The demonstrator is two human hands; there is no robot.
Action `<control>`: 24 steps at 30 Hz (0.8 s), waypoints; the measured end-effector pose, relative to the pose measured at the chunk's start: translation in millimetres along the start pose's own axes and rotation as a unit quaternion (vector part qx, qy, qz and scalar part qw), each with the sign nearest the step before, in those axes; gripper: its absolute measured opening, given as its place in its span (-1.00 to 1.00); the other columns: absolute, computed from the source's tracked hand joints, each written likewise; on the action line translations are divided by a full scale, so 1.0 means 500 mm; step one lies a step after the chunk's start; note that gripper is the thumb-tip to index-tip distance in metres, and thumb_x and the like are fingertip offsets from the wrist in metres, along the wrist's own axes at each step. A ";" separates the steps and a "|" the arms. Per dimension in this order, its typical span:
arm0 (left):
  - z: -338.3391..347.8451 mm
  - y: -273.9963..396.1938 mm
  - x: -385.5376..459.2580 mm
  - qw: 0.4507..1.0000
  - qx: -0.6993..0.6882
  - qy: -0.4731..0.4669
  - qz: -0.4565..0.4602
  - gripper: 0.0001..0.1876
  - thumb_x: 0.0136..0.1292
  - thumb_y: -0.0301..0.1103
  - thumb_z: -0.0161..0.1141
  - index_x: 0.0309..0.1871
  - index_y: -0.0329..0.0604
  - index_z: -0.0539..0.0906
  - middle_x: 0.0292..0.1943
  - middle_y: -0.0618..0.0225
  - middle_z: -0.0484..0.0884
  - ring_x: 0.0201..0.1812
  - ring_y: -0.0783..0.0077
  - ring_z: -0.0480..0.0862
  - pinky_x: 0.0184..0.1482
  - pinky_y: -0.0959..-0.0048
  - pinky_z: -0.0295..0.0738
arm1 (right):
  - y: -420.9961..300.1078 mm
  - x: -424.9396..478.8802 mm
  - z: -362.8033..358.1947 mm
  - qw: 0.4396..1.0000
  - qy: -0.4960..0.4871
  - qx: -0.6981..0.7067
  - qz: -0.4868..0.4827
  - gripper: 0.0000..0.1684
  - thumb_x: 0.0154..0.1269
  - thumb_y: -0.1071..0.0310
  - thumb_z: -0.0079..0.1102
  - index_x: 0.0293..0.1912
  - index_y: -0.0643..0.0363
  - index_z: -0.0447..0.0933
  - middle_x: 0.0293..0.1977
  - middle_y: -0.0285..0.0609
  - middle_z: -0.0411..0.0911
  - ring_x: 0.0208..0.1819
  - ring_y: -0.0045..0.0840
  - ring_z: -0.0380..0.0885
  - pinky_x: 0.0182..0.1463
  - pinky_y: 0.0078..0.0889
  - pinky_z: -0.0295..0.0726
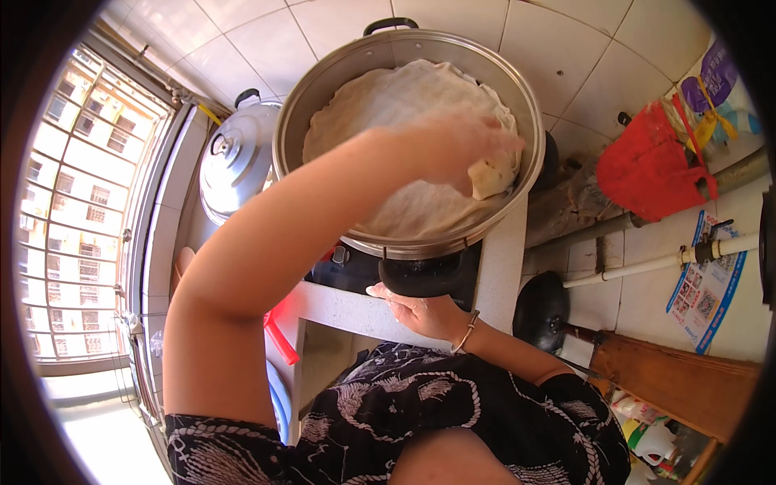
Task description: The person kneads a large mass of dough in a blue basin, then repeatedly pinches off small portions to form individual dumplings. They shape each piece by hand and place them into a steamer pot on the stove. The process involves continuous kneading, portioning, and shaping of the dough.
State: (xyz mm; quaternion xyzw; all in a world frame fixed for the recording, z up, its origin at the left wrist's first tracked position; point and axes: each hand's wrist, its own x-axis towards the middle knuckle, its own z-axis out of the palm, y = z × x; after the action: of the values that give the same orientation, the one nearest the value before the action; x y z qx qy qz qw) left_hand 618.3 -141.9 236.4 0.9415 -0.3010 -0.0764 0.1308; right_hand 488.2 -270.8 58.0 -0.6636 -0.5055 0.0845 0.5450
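Observation:
A wide metal steamer pot (pixel 285 115) stands before me, with a large pale sheet of dough or cloth (pixel 357 103) lining its inside and wrinkled at the rim. My left hand (pixel 464 148) is over the right part of this sheet, blurred by motion. Right beside its fingers lies a small pale dough piece (pixel 490 180) with darker specks; whether the hand grips it is unclear. Below the pot's black front handle (pixel 421 276), my right hand (pixel 418 312) is at the counter edge (pixel 339 315), with whitish fingertips and a bracelet. The handle partly hides that hand.
A domed metal lid (pixel 242 157) is left of the pot, near a barred window (pixel 85 212). Under the pot is a black cooktop (pixel 339 276). On the right are a red bag (pixel 652 160), pipes (pixel 630 270), a black wok (pixel 541 312) and a wooden board (pixel 673 382).

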 end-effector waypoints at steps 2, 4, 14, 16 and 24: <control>-0.045 -0.008 -0.059 0.992 0.035 0.118 0.003 -0.25 -0.04 -0.45 0.40 0.32 0.02 0.41 0.23 0.22 0.44 0.25 0.11 0.41 0.27 0.25 0.35 | -0.017 0.009 0.005 0.999 -0.023 0.022 -0.002 -0.66 0.16 0.63 0.06 -0.04 0.28 0.57 -0.14 -0.06 0.62 -0.21 -0.35 0.64 -0.16 -0.44 0.62; -0.093 -0.023 -0.142 0.974 0.022 0.224 0.013 -0.39 0.05 -0.45 0.35 0.25 -0.06 0.49 0.22 0.28 0.48 0.25 0.25 0.44 0.29 0.27 0.32 | -0.039 0.022 0.008 0.999 -0.042 0.031 0.001 -0.68 0.14 0.63 0.06 -0.08 0.28 0.58 -0.13 -0.04 0.62 -0.16 -0.31 0.64 -0.13 -0.42 0.63; 0.085 0.162 -0.814 0.668 -0.207 0.632 -0.334 -0.68 0.32 -0.37 0.19 0.08 -0.33 0.58 -0.02 0.19 0.65 0.04 0.30 0.64 0.09 0.38 0.51 | -0.126 0.049 0.161 0.970 -0.221 0.099 -0.004 -0.71 0.19 0.62 0.10 -0.08 0.27 0.61 -0.22 -0.07 0.63 -0.44 -0.56 0.60 -0.38 -0.57 0.62; 0.166 0.231 -0.951 0.565 -0.206 0.686 -0.409 -0.69 0.33 -0.36 0.19 0.07 -0.33 0.59 -0.03 0.16 0.65 0.02 0.31 0.65 0.04 0.40 0.55 | -0.156 0.057 0.216 0.961 -0.253 0.107 -0.018 -0.79 0.16 0.56 0.21 -0.16 0.26 0.63 -0.29 -0.08 0.67 -0.31 -0.38 0.67 -0.23 -0.46 0.63; 0.446 0.488 -1.235 0.353 -0.224 0.754 -0.507 -0.71 0.30 -0.33 0.24 0.03 -0.26 0.60 -0.10 0.29 0.68 -0.05 0.43 0.66 -0.01 0.47 0.55 | -0.343 0.057 0.552 0.894 -0.401 0.052 -0.195 -0.78 0.17 0.43 0.20 -0.15 0.20 0.59 -0.31 -0.10 0.63 -0.34 -0.24 0.62 -0.25 -0.33 0.58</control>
State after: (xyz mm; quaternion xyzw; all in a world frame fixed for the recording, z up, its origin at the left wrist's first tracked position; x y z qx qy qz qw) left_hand -63.0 -15.7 135.2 0.5132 0.4870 0.5492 0.4448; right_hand 219.7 -91.3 101.0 -0.4327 -0.7950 0.2616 0.3352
